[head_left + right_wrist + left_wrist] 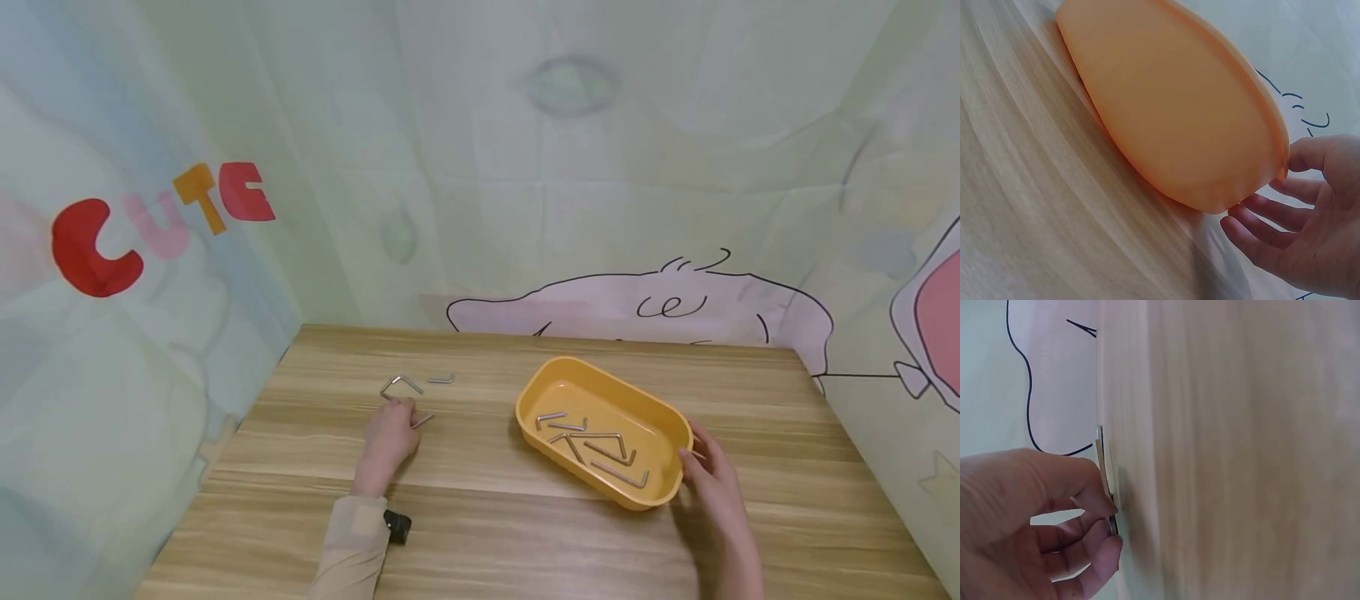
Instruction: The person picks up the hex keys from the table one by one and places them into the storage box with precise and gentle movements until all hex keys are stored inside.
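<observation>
At the left of the table, my left hand [390, 437] pinches a thin metal hex key [1112, 525] between thumb and fingertips, low over the wood. One straight end of a key [423, 421] pokes out to the right of those fingers. Just beyond them lie bent L-shaped keys [405, 382], partly overlapping, and a smaller hex key [441, 381] sits apart to the right. My right hand [716, 479] grips the right end of a yellow plastic tray [1172, 106], thumb at the rim and fingers outside the wall. Inside that tray rest several hex keys [618, 473].
The wood-grain table [480, 533] ends at the back against a printed cloth [495, 208] with cartoon drawings. More cloth hangs at the left and right sides. A dark strap device [397, 527] is on my left wrist.
</observation>
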`<state>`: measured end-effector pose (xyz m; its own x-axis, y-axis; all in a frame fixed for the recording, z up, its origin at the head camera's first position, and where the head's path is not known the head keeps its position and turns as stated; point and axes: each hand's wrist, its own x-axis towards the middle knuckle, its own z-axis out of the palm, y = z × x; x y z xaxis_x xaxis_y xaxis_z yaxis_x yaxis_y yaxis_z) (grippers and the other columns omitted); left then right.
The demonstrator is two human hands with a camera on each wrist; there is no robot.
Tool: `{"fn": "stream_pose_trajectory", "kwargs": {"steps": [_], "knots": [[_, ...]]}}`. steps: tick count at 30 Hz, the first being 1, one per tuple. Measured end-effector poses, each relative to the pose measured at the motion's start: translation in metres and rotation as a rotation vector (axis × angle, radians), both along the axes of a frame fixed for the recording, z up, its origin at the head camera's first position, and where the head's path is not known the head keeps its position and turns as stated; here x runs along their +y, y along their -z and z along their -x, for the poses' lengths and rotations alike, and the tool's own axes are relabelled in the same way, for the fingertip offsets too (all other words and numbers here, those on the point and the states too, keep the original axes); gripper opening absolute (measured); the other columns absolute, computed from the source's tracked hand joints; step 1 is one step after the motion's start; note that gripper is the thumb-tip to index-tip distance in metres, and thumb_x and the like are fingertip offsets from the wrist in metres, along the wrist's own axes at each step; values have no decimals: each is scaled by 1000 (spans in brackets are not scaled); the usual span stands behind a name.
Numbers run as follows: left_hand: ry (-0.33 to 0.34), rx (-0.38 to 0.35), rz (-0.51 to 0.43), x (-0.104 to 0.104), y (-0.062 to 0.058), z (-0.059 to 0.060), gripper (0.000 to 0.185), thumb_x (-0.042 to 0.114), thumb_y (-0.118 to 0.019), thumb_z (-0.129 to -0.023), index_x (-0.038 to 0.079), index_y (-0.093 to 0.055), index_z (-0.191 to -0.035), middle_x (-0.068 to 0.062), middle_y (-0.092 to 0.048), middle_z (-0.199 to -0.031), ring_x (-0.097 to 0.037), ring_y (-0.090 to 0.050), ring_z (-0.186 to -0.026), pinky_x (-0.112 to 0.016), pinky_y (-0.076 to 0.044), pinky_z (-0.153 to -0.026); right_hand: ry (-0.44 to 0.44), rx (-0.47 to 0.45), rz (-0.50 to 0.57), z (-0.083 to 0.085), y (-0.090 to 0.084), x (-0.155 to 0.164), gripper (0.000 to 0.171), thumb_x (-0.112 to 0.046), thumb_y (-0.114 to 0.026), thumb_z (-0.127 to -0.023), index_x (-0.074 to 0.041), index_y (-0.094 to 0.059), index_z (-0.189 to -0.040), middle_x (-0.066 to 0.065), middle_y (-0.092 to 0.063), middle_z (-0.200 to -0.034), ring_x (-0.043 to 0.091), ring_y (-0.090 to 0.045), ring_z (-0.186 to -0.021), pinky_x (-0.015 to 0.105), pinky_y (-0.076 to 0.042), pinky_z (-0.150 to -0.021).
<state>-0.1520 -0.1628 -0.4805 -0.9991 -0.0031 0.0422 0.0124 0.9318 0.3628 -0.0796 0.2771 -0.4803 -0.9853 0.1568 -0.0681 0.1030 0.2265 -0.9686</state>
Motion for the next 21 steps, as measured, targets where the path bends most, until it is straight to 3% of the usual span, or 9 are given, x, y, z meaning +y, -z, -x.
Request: {"fn": "stream_pose_trajectory", "kwargs": {"steps": [7,15,21], "knots": [[13,10,18,10,-3,-4,16,-5,-61,-71,9,-53,-71,-6,-55,-71,-21,-49,-66,-32,-39,-55,1,-4,22,0,1,0,55,-16,-43,-101,2,-23,-149,26,-35,-142,-17,-47,-98,6,-46,-79],[26,-3,-32,20,-6,-8,16,-6,-61,-69,8,-56,-73,-5,-54,-72,-20,-47,-67,-29,-37,-56,0,-9,-8,0,1,0,53,-16,-42,-102,0,-24,-149,23,-37,-141,-16,-46,-99,6,-45,-80],[39,29,-32,25,-7,-7,17,-6,-61,-69,9,-57,-74,-6,-55,-72,-19,-47,-66,-29,-37,-57,3,-18,6,0,0,0,54,-17,-42,-102,-3,-24,-150,23,-37,-142,-14,-47,-102,5,-44,-81]]}}
